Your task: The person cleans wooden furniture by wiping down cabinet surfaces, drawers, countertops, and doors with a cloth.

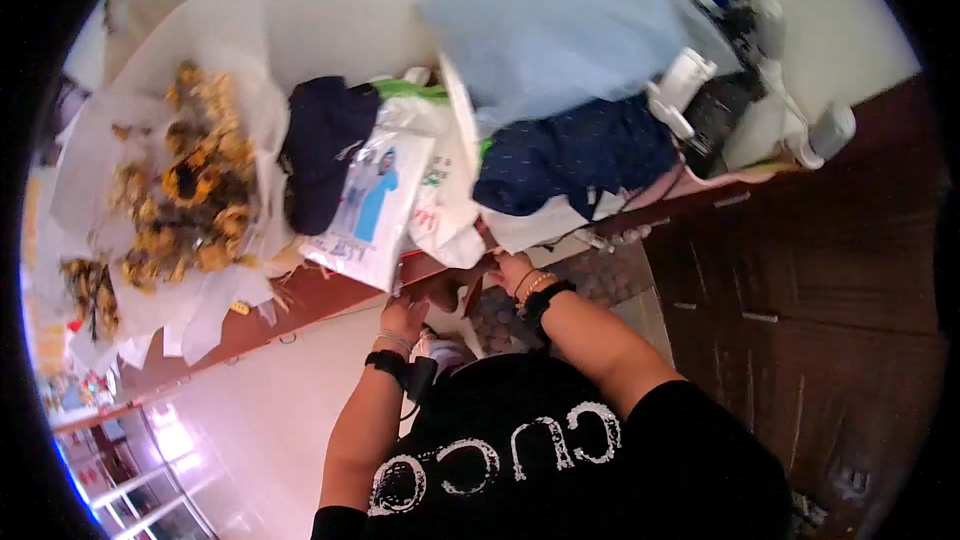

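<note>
Both my hands are at the front edge of a reddish-brown wooden table [330, 302]. Between them is a brown wooden piece [470, 297] that looks like a pulled-out drawer. My left hand [404, 316] has its fingers curled at its left side, just below a clear-wrapped packet [372, 205] with a blue-clothed figure on it. On the other side, my right hand [513, 274] closes on the corner, beneath a white plastic bag [447, 240]. Fingertips of both hands are partly hidden. A dark band with a small black box [420, 378] is on my left wrist.
Dried flowers in white wrapping [190, 190] cover the table's left end. Dark navy cloth [575, 160], a light blue bag [550, 25] and a white device [685, 85] are piled at the right. A dark wooden cabinet [810, 270] stands to the right.
</note>
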The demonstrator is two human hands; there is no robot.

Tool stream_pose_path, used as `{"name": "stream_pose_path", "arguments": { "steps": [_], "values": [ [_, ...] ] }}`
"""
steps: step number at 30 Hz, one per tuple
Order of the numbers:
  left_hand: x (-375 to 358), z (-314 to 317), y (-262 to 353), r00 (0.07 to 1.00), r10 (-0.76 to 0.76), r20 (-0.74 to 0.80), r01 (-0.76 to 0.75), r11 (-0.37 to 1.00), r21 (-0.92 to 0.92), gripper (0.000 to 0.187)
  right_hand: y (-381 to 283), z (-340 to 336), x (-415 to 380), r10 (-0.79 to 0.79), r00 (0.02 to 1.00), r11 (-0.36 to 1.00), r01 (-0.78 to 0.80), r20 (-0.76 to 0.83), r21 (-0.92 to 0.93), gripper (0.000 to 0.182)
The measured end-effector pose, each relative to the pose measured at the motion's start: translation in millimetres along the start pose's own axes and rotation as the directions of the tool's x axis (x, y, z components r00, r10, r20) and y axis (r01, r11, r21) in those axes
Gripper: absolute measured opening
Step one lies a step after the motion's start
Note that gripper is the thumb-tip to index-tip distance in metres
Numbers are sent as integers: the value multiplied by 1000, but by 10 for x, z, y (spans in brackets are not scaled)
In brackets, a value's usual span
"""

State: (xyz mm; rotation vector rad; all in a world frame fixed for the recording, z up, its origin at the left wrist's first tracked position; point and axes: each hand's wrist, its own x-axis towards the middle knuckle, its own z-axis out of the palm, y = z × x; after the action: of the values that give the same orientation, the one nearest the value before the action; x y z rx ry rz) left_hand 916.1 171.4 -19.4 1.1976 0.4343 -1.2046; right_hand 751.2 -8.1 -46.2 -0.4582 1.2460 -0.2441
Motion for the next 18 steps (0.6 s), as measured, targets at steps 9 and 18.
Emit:
{"name": "stream_pose_path", "arguments": {
  "steps": [9,18],
  "values": [
    [-41,844,-410,992,-56,116,37,986,162,25,-402,-837,0,11,999,805,9,-30,593,15],
    [-115,1019,-471,978,-39,203,9,990,142,13,-607,-1052,-224,-117,983,673,-26,142,739,15]
  ]
}}
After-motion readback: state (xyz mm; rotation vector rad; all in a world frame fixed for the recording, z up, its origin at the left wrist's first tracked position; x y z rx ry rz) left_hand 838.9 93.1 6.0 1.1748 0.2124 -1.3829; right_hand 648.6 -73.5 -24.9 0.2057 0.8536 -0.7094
